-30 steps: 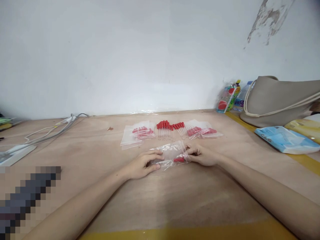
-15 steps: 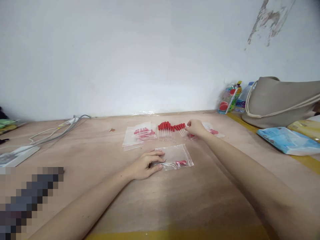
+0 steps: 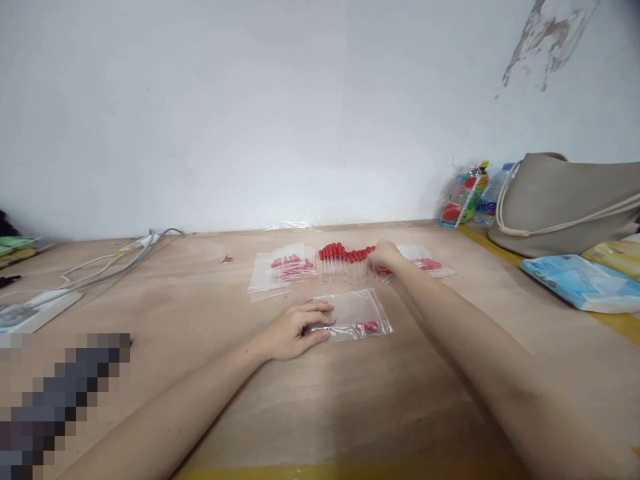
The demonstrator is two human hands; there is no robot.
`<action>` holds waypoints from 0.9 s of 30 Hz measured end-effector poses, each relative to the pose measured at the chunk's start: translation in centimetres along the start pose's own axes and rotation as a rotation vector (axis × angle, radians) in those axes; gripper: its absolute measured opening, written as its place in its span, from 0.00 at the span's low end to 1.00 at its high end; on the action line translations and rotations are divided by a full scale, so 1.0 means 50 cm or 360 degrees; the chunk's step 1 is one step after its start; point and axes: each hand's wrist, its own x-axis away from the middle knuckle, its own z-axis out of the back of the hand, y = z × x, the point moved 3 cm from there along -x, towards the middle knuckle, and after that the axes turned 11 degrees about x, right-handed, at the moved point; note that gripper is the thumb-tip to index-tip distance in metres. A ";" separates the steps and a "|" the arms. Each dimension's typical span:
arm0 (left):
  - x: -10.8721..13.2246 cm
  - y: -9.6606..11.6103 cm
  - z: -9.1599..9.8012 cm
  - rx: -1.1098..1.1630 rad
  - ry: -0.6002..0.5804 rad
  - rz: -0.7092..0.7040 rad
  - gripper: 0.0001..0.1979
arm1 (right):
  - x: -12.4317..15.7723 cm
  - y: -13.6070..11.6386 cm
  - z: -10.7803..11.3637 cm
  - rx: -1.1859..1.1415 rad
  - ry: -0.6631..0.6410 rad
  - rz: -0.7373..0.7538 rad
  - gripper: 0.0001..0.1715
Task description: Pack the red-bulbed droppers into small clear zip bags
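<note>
A clear zip bag (image 3: 357, 312) lies flat on the wooden table (image 3: 320, 400) with one red-capped dropper (image 3: 367, 326) inside. My left hand (image 3: 295, 330) rests on the bag's left edge, thumb and fingers pinching it. My right hand (image 3: 385, 255) reaches to the far row of loose red-capped droppers (image 3: 343, 259) and curls its fingers over their right end; I cannot see what is in its fingers. Filled bags lie to the left (image 3: 283, 268) and right (image 3: 425, 262) of the row.
A grey cable (image 3: 115, 260) and a white device (image 3: 30, 310) lie at the left. At the right stand a beige bag (image 3: 570, 200), bottles (image 3: 467, 193), a blue tissue pack (image 3: 580, 283) and a yellow packet (image 3: 617, 257). Yellow tape (image 3: 350, 470) marks the table's near edge.
My right hand left the clear bag, which now lies flat, and reached out to the far row of loose droppers. My left hand stayed on the bag's edge.
</note>
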 end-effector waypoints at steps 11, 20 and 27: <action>0.000 0.001 0.000 -0.0011 0.0004 -0.0008 0.14 | 0.140 0.092 -0.010 -0.1225 0.0281 0.0343 0.40; -0.002 0.012 0.005 -0.0098 0.0011 0.0025 0.21 | 0.232 0.095 -0.068 -0.1905 -0.0005 0.0217 0.25; 0.001 0.012 0.005 -0.0114 0.0013 0.0047 0.23 | 0.240 0.114 -0.065 -0.1571 -0.0420 0.0523 0.20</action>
